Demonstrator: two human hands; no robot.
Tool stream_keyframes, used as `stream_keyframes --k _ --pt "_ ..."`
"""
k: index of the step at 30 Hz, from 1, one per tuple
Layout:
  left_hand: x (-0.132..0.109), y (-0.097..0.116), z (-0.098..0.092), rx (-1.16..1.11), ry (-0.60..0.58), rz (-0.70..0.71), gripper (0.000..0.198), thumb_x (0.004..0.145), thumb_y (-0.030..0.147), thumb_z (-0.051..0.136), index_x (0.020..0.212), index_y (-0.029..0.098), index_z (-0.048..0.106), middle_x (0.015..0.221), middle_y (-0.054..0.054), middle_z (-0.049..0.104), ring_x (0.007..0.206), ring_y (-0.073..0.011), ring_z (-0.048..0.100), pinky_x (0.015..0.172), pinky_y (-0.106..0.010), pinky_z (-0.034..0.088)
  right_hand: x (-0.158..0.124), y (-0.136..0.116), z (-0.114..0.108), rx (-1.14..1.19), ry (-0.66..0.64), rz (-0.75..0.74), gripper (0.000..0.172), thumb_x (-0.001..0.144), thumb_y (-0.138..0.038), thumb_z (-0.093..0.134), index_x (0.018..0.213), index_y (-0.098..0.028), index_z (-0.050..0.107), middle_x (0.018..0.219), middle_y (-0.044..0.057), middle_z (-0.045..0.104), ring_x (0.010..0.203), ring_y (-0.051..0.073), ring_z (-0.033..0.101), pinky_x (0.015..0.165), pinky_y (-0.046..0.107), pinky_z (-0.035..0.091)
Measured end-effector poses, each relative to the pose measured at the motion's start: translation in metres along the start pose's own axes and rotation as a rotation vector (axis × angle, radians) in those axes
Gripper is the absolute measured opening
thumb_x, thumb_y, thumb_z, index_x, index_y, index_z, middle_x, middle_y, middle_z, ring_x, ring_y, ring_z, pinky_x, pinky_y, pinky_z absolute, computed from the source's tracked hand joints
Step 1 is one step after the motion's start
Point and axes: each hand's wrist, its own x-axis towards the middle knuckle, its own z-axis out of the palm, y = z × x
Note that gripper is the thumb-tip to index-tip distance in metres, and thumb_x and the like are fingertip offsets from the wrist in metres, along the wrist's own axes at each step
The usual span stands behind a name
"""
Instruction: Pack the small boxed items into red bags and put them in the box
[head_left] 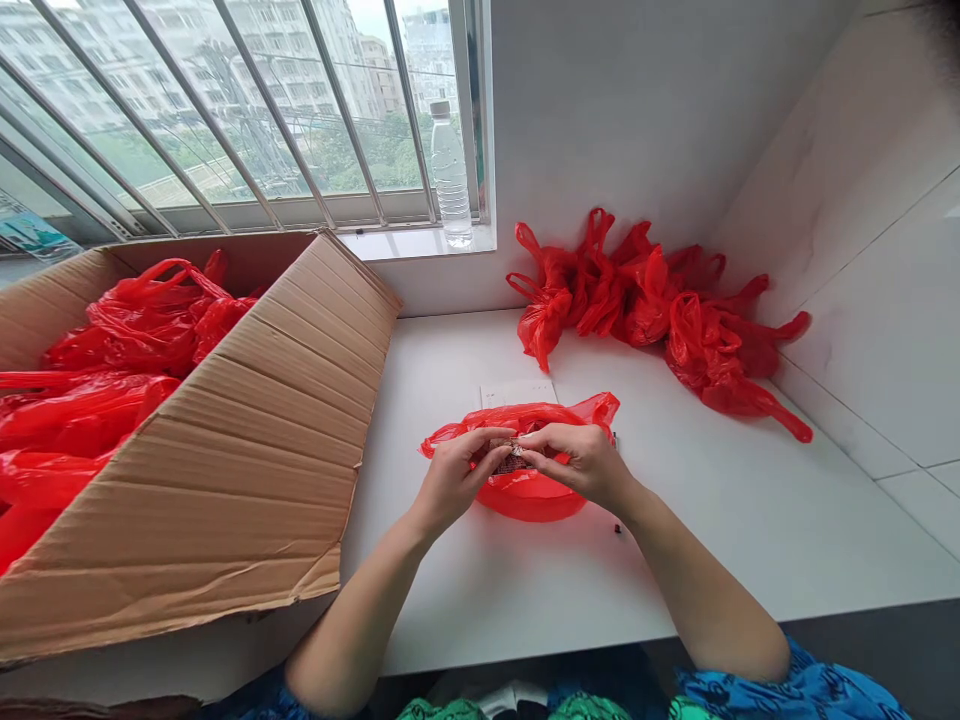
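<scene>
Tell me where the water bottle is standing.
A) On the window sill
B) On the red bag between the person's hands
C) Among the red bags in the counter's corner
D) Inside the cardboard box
A. The clear plastic water bottle stands upright on the white window sill, right next to the window.
</scene>
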Motion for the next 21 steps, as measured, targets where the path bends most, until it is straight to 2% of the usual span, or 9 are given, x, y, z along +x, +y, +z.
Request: stream_keyframes --k 6,14,18,21 --pt "0.0005 -0.0018 -0.0005 0.1 0.017 0.018 0.021 0.096 0.029 0.057 0.112 0.021 0.069 0.085 -0.004 0.074 0.074 -0.0146 0.069 0.066 -0.024 0.056 0.0005 0.0047 0.001 -0.174 0.044 -0.114 0.019 0.099 -0.025 0.052 0.099 -0.022 0.071 0.084 0.003 0.076 0.074 0.017 0.07 0.065 0.03 0.056" --pt "-0.0001 -0.0015 -0.0016 0.153 0.01 0.08 0.022 0.098 0.029 0.054 0.113 0.021 0.069 0.088 -0.005 0.074 0.075 -0.0141 0.068 0.067 -0.024 0.055 -0.0013 0.0054 -0.0009 -0.154 -0.021 -0.048 0.016 0.095 -0.03 0.06 0.106 -0.024 0.07 0.086 0.002 0.076 0.074 0.017 0.07 0.065 0.03 0.057" --pt "0.0007 0.0 -0.0027 0.217 0.034 0.075 0.024 0.098 0.03 0.054 0.118 0.022 0.066 0.079 -0.002 0.071 0.067 -0.013 0.064 0.065 -0.024 0.053 -0.0012 0.0023 -0.0003 -0.226 -0.073 -0.055 0.02 0.099 -0.027 0.052 0.109 -0.027 0.069 0.093 0.001 0.076 0.08 0.018 0.071 0.07 0.032 0.057" --pt "0.0015 0.0005 -0.0041 0.218 0.025 0.091 0.021 0.099 0.03 0.052 0.109 0.023 0.068 0.082 -0.002 0.071 0.071 -0.0136 0.064 0.066 -0.024 0.052 -0.0016 0.0025 0.003 -0.287 -0.077 -0.067 0.024 0.102 -0.028 0.046 0.111 -0.028 0.069 0.096 0.002 0.077 0.082 0.018 0.071 0.072 0.033 0.057"
